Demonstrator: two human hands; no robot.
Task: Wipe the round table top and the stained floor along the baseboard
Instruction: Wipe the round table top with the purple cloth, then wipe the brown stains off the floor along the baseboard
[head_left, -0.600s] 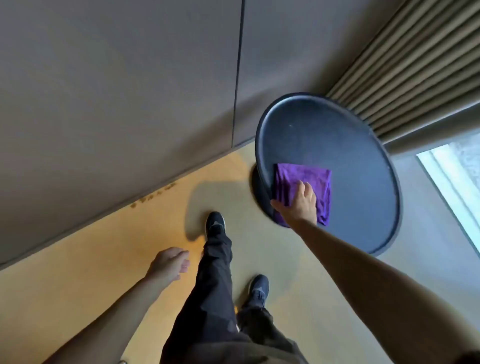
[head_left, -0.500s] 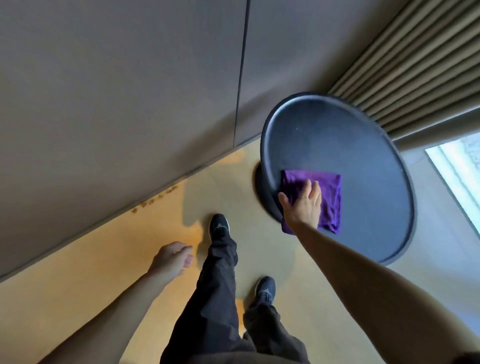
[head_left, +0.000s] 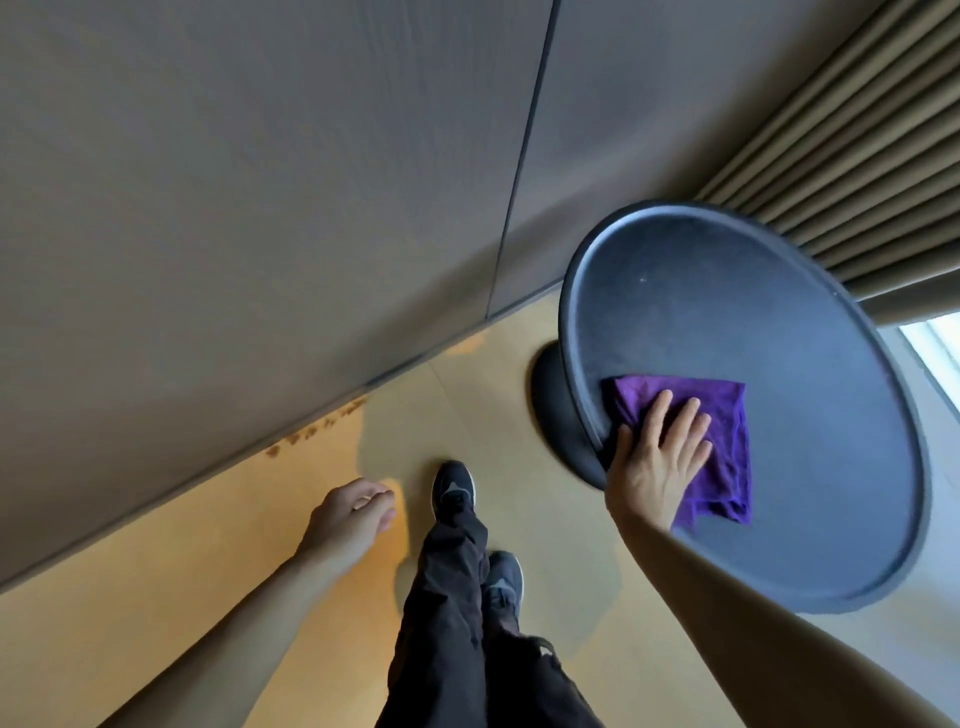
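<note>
A round dark table top (head_left: 727, 312) with a raised rim stands at the right. A folded purple cloth (head_left: 722, 415) lies on its near-left part. My right hand (head_left: 657, 462) presses flat on the cloth with fingers spread, close to the rim. My left hand (head_left: 353, 514) hangs loosely curled over the floor at the left and holds nothing. Brown stains (head_left: 317, 428) dot the tan floor along the baseboard (head_left: 208, 478), left of the table.
A grey panelled wall (head_left: 260, 182) fills the upper left. Pleated curtains (head_left: 857, 156) hang behind the table. The table's dark base (head_left: 553, 410) sits on the floor. My two dark shoes (head_left: 454, 491) stand between the stains and the table.
My right hand and the cloth have slid toward the near rim of the table top, the fingers now spread flatter. The view has shifted left and nearer. My left hand stays low.
</note>
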